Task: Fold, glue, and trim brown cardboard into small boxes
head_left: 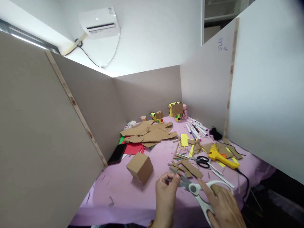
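Note:
White-handled scissors (195,189) are in my right hand (223,202), its fingers through the loops and the blades parted, pointing up and left. My left hand (167,193) is closed in a pinch beside the blades, with a dark red spot at its thumb tip; what it pinches is too small to make out. A brown cardboard box (140,167) sits on the pink-purple tablecloth (118,193), left of my left hand. Just beyond the blades lie cut cardboard strips (193,168).
Black-handled scissors (203,161) and a yellow glue gun (222,157) with a cord lie at the right. Farther back are markers (197,128), cardboard sheets (152,131), red sheets (134,148) and small decorated figures (177,110). A phone (117,154) lies left; grey partitions (147,91) enclose the table.

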Action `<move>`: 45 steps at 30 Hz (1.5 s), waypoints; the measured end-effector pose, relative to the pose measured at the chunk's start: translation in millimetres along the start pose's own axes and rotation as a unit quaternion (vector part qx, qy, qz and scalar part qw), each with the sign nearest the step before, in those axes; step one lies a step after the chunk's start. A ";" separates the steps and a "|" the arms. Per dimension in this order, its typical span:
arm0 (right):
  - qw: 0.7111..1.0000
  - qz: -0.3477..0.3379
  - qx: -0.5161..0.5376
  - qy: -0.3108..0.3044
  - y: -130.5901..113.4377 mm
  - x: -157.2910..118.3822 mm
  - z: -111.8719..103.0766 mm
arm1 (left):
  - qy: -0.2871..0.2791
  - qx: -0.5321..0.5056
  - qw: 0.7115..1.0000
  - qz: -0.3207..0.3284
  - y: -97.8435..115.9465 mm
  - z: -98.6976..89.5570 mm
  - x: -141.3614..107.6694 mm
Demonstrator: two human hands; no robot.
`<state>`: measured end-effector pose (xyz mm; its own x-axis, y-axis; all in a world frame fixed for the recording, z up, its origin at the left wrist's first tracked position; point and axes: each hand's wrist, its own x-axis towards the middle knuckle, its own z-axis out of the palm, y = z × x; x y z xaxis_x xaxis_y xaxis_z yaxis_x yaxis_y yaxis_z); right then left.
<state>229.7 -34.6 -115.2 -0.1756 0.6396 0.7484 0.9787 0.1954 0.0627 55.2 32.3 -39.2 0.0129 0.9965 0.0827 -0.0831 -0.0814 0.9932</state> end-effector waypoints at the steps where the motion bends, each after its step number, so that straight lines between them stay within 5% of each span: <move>1: 1.000 -0.006 -0.001 0.002 1.3 -1.5 0.2 | 0.002 0.001 1.000 -0.001 0.8 -1.4 -1.9; 14: 0.998 -0.055 0.000 0.022 23.9 -13.2 7.2 | 0.003 0.032 0.999 0.019 6.1 4.9 -15.3; 30: 0.996 0.047 -0.074 0.018 5.4 8.3 -0.9 | -0.047 0.157 0.983 0.081 21.6 -2.0 1.9; 38: 0.996 0.064 -0.062 0.020 0.6 16.4 -1.4 | 0.027 0.300 0.934 0.193 25.7 -3.2 0.2; 45: 0.997 0.061 -0.054 -0.003 -0.5 20.5 3.6 | 0.032 0.437 0.835 0.334 22.1 -4.5 8.0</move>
<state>225.3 -18.9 -102.2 -0.0559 0.6588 0.7503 0.9984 0.0350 0.0436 49.0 38.6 -16.9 0.1991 0.7203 0.6645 0.7080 -0.5745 0.4107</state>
